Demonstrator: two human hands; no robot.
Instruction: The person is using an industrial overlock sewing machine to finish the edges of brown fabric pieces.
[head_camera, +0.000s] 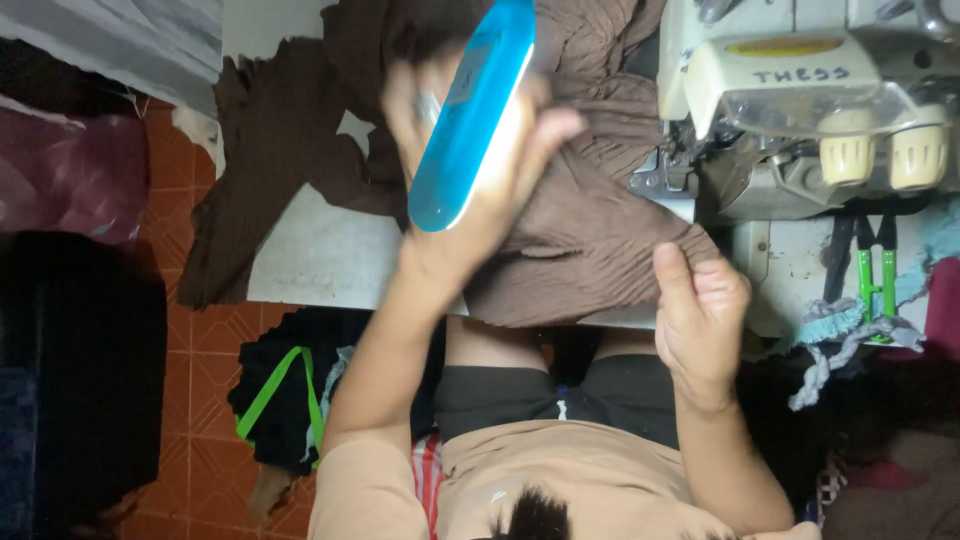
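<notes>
Head view: the left hand (470, 170) is raised, its grip closed around a glossy blue and white oblong case (472, 115), smooth plastic with rounded ends, which blocks part of the brown crinkled fabric (590, 220) behind it. That fabric lies heaped on the white counter (310, 260), just left of the cream sewing machine (800, 100). The right hand (700, 310), below the machine, pinches the fabric's near edge, fingers curled shut. Green-handled scissors (875, 270) hang under the machine; grey yarn scraps (840, 340) lie below them.
</notes>
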